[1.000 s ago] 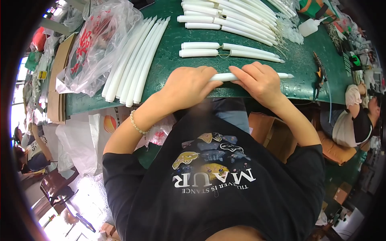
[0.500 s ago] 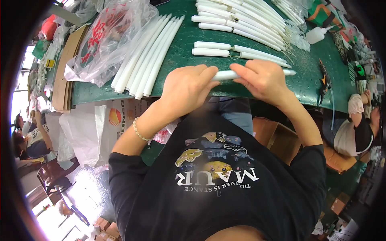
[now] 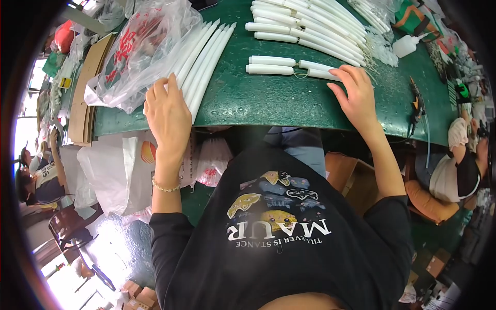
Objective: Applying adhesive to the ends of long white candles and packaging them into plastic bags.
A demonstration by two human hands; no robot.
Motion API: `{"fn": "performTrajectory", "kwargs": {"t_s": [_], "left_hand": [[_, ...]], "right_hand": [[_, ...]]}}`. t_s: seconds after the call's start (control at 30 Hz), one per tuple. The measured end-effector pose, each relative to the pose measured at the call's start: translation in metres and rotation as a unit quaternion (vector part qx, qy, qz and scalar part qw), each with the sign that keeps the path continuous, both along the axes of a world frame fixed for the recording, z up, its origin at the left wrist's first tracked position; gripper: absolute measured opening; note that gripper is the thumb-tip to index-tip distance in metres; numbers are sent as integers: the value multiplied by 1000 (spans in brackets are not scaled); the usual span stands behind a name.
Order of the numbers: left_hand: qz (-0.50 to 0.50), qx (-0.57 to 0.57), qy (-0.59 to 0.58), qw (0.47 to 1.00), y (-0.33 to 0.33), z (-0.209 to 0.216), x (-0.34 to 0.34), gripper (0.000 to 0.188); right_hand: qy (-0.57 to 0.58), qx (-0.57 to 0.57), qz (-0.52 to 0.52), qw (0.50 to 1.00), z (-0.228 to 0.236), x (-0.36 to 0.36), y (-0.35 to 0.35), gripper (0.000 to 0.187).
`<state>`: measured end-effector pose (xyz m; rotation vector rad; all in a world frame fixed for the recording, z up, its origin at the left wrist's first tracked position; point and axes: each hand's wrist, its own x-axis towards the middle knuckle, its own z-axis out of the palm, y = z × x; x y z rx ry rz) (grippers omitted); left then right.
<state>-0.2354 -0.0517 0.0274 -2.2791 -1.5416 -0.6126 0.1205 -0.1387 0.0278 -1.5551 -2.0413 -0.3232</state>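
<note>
Covering white sticks (image 3: 213, 64), left hand (image 3: 169, 112), grip impossible to tell; right hand (image 3: 357, 96), fingers apart, at a jointed rod (image 3: 269, 69)

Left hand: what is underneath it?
Under the left hand lie white candle-like sticks, pointed ends showing beyond it, on the green table. Most lower ends are covered; the grip there cannot be seen.

We extend our left forearm (image 3: 168, 160) straight ahead and slant our right forearm (image 3: 386, 160) inward. Our left hand (image 3: 169, 113) lies back upward, fingers (image 3: 172, 88) forward; our right hand (image 3: 357, 98) arches leftward, thumb (image 3: 337, 93) parted from its fingertips.
</note>
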Motion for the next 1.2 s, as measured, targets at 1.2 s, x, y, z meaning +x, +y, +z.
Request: {"fn": "performTrajectory", "kwargs": {"t_s": [1.2], "left_hand": [[-482, -245, -155, 827, 3, 3, 110, 21]], "right_hand": [[185, -198, 111, 956, 17, -11, -10, 20]]}}
